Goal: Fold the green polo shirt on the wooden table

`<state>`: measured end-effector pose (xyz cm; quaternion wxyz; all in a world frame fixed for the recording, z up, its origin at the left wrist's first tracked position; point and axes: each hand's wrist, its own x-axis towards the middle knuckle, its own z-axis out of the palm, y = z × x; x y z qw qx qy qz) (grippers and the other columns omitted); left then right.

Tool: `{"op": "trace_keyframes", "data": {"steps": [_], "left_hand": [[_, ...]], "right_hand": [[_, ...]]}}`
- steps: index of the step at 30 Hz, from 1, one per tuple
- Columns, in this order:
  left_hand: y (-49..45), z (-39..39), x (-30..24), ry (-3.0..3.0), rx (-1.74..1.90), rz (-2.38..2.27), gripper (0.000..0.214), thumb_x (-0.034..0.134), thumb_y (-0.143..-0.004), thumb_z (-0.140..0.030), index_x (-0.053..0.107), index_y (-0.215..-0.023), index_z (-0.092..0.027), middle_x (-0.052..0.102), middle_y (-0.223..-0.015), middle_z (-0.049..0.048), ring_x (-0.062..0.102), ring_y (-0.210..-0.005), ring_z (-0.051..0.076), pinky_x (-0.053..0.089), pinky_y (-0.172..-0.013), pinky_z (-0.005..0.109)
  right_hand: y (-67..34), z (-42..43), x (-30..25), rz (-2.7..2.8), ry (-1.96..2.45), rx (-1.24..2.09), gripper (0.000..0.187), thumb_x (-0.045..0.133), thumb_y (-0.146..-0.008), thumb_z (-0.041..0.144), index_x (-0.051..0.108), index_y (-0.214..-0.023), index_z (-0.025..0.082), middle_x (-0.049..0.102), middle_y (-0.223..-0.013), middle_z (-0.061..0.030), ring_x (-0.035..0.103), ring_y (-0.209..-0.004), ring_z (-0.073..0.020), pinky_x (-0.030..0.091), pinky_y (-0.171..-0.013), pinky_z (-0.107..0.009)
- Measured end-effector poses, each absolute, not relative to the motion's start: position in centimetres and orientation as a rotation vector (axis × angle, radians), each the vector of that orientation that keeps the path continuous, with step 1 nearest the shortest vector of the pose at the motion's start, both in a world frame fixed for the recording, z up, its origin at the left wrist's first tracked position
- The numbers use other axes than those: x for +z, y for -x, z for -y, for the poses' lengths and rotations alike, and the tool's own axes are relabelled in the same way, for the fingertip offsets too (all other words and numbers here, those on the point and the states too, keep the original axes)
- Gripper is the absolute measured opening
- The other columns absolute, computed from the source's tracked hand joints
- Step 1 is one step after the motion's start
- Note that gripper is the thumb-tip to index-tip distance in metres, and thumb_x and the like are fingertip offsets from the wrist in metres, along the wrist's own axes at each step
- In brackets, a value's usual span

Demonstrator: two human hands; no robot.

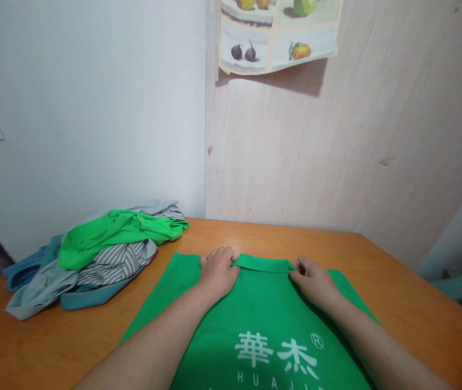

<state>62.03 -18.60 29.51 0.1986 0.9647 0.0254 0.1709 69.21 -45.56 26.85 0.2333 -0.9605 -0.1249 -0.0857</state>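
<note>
A green shirt (263, 303) with white lettering lies spread on the table in front of me, its lower part running out of view. Its collar (265, 264) is at the far end, folded over. My left hand (219, 271) pinches the collar's left end, fingers closed on the cloth. At the collar's right end my right hand (311, 279) has thumb and fingers closed on the fabric. Both forearms lie over the sides of the shirt.
On the left of the orange-brown table (296, 233) lies a loose heap of clothes (113, 238), bright green, grey, striped and blue. A wall stands behind the table, with a fruit poster (275, 40). The table's right edge slants toward me.
</note>
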Motion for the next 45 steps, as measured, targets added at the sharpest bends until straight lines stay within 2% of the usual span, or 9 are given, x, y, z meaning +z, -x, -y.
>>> {"op": "trace_keyframes", "data": {"steps": [9, 13, 16, 19, 22, 25, 30, 39, 45], "left_hand": [[-61.5, 18.8, 28.9, -2.773, 0.552, 0.016, 0.021, 0.059, -0.082, -0.027, 0.057, -0.103, -0.024, 0.064, -0.109, 0.0055, 0.054, -0.109, 0.028, 0.037, -0.093, 0.046], [-61.0, 19.6, 29.0, -2.736, 0.644, 0.41, 0.042, 0.053, -0.086, -0.022, 0.051, -0.128, -0.023, 0.054, -0.137, 0.0083, 0.044, -0.13, 0.025, 0.031, -0.109, 0.043], [-60.8, 20.1, 28.8, -2.748, 0.486, 0.679, 0.044, 0.045, -0.095, -0.031, 0.048, -0.137, -0.023, 0.046, -0.148, 0.0071, 0.037, -0.138, 0.024, 0.026, -0.115, 0.043], [-60.7, 20.1, 28.6, -2.778, 0.266, 0.765, 0.042, 0.035, -0.1, -0.039, 0.054, -0.134, -0.023, 0.05, -0.146, 0.0076, 0.041, -0.137, 0.024, 0.027, -0.115, 0.044], [-60.6, 20.1, 28.8, -2.783, 0.224, 0.747, 0.044, 0.034, -0.1, -0.04, 0.055, -0.134, -0.022, 0.049, -0.147, 0.0083, 0.04, -0.138, 0.024, 0.026, -0.115, 0.045], [-60.5, 20.1, 28.9, -2.775, 0.223, 0.726, 0.042, 0.037, -0.099, -0.039, 0.055, -0.134, -0.023, 0.049, -0.147, 0.0075, 0.04, -0.138, 0.024, 0.026, -0.116, 0.045], [-60.6, 20.2, 28.5, -2.782, 0.215, 0.683, 0.045, 0.037, -0.099, -0.041, 0.054, -0.136, -0.022, 0.046, -0.149, 0.008, 0.038, -0.139, 0.023, 0.024, -0.117, 0.044], [-60.4, 19.6, 28.7, -2.819, 0.037, 0.621, 0.068, 0.022, -0.098, -0.063, 0.033, -0.151, -0.022, 0.024, -0.159, 0.0068, 0.018, -0.148, 0.024, 0.014, -0.119, 0.046], [-60.5, 19.6, 28.9, -2.841, -0.024, 0.631, 0.077, 0.018, -0.095, -0.07, 0.027, -0.154, -0.022, 0.018, -0.161, 0.0065, 0.013, -0.149, 0.025, 0.011, -0.119, 0.047]], "right_hand": [[-67.9, 44.8, 27.1, 0.311, 2.76, -0.245, 0.012, 0.052, -0.087, 0.034, 0.057, -0.083, 0.024, 0.065, -0.08, -0.0002, 0.058, -0.077, -0.018, 0.026, -0.061, -0.027], [-67.8, 44.7, 27.4, 0.299, 2.771, -0.235, 0.012, 0.052, -0.087, 0.035, 0.058, -0.085, 0.024, 0.066, -0.083, -0.0012, 0.059, -0.081, -0.0192, 0.03, -0.063, -0.028], [-67.7, 44.8, 27.5, 0.296, 2.792, -0.229, 0.014, 0.052, -0.087, 0.036, 0.061, -0.088, 0.024, 0.068, -0.087, -0.0028, 0.061, -0.085, -0.021, 0.035, -0.068, -0.03], [-67.3, 44.7, 27.8, 0.36, 2.818, -0.358, 0.028, 0.052, -0.088, 0.038, 0.063, -0.108, 0.024, 0.069, -0.107, -0.0079, 0.06, -0.102, -0.0261, 0.039, -0.082, -0.037], [-66.5, 44.1, 28.2, 0.601, 2.782, -0.476, 0.044, 0.046, -0.092, 0.042, 0.057, -0.131, 0.024, 0.058, -0.137, -0.0099, 0.049, -0.127, -0.0275, 0.032, -0.103, -0.045], [-65.6, 43.4, 28.0, 0.887, 2.736, -0.288, 0.052, 0.036, -0.097, 0.05, 0.051, -0.141, 0.025, 0.047, -0.148, -0.0067, 0.039, -0.138, -0.0253, 0.02, -0.115, -0.048], [-65.2, 43.1, 27.3, 0.967, 2.729, 0.032, 0.066, 0.025, -0.097, 0.062, 0.041, -0.148, 0.023, 0.033, -0.156, -0.0056, 0.027, -0.144, -0.0255, 0.018, -0.118, -0.05], [-65.1, 43.7, 28.3, 0.961, 2.679, 0.146, 0.069, 0.022, -0.096, 0.065, 0.031, -0.152, 0.025, 0.022, -0.159, -0.0034, 0.016, -0.148, -0.0228, 0.01, -0.12, -0.048], [-65.8, 45.1, 28.4, 0.859, 2.74, 0.123, 0.074, 0.018, -0.094, 0.07, 0.022, -0.154, 0.028, 0.016, -0.161, -0.0024, 0.009, -0.149, -0.0237, 0.006, -0.119, -0.052]]}}
